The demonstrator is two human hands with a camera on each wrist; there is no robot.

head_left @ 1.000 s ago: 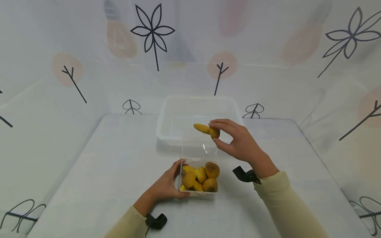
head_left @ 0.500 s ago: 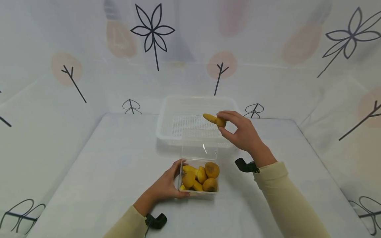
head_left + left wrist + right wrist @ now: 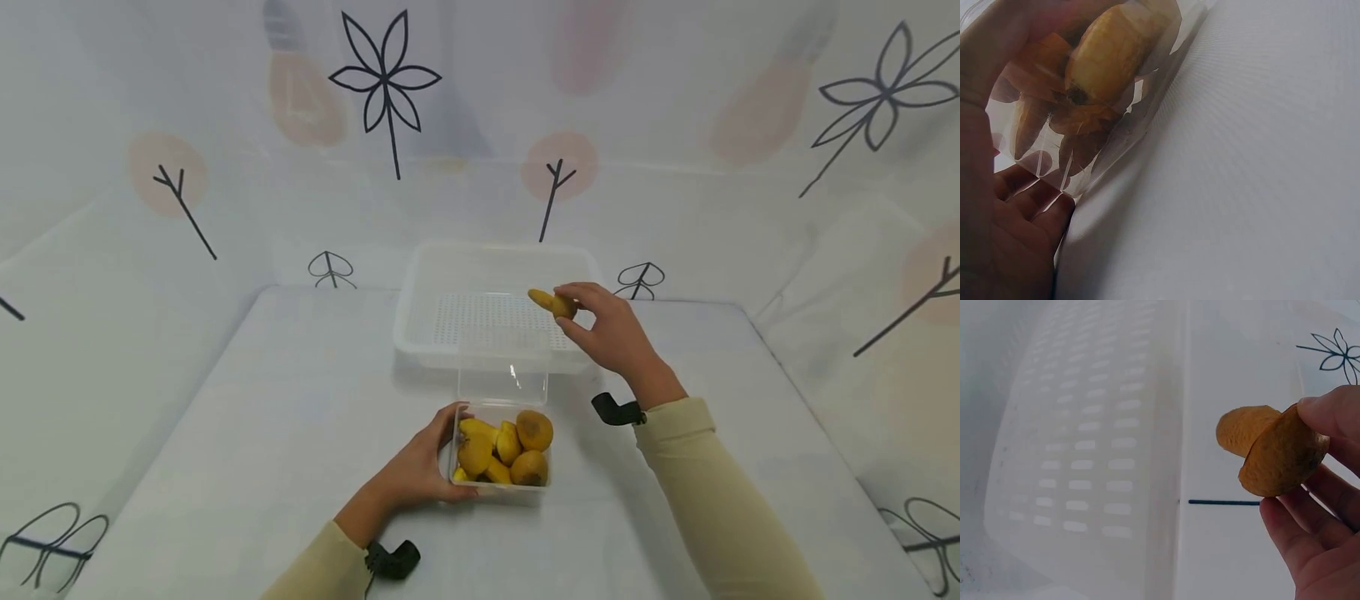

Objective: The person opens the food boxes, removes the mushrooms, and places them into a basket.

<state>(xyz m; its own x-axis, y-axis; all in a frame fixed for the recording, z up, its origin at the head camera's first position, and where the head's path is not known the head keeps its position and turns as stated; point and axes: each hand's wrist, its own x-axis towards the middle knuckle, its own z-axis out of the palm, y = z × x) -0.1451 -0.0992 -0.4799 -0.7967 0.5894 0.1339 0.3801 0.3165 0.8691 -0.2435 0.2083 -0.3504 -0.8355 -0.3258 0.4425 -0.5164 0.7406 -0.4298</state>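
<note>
My right hand [image 3: 609, 329] pinches a yellow-brown mushroom [image 3: 564, 306] by its cap, between thumb and fingertips. It hangs over the right side of the white basket [image 3: 408, 329], stem pointing left. In the right wrist view the mushroom's cap [image 3: 1288, 456] and blunt stem show clearly. A clear plastic box [image 3: 510, 493] filled with several similar mushrooms [image 3: 530, 467] stands in front of the basket. My left hand [image 3: 420, 467] grips this box from its left side, thumb along the near wall and fingers round the far corner. Through its clear wall, mushrooms [image 3: 1107, 56] show in the left wrist view.
The box's clear lid [image 3: 502, 379] is folded back toward the basket and overlaps its front rim in the head view. A white cloth covers the table [image 3: 315, 400]. Behind the basket rises a patterned cloth wall [image 3: 480, 200].
My right hand has carried the mushroom away from me and slightly right, from above the lid to the basket's right side. The left hand and the box have stayed put.
</note>
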